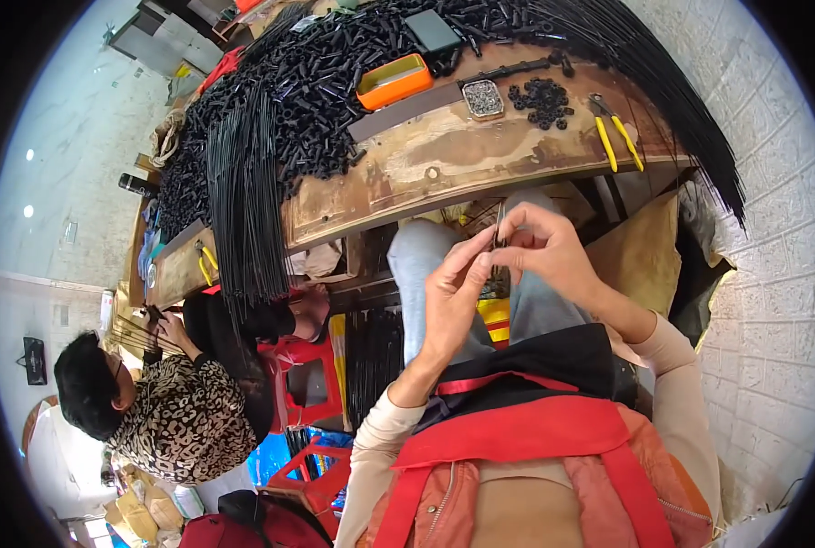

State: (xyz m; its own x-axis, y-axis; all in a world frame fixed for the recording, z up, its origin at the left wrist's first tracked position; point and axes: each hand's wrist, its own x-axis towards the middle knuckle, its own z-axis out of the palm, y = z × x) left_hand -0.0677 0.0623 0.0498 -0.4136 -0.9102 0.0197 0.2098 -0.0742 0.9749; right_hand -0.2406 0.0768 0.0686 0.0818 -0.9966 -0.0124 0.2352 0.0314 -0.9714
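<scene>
Thin metal piece [499, 224] stands nearly upright between both hands, above the person's lap and just in front of the workbench edge. Left hand [453, 297] has its fingers stretched up, the tips pinched together on the lower part of the piece. Right hand [544, 247] curls in from the other side, thumb and forefinger closed on the same piece, touching the left fingertips. Beyond them, the wooden workbench [444, 164] carries yellow-handled pliers [617, 137], a small heap of black rings [540, 99], an orange tray [394, 80] and piles of black rods [243, 192]. To the left sits another person in a spotted top [184, 416].
</scene>
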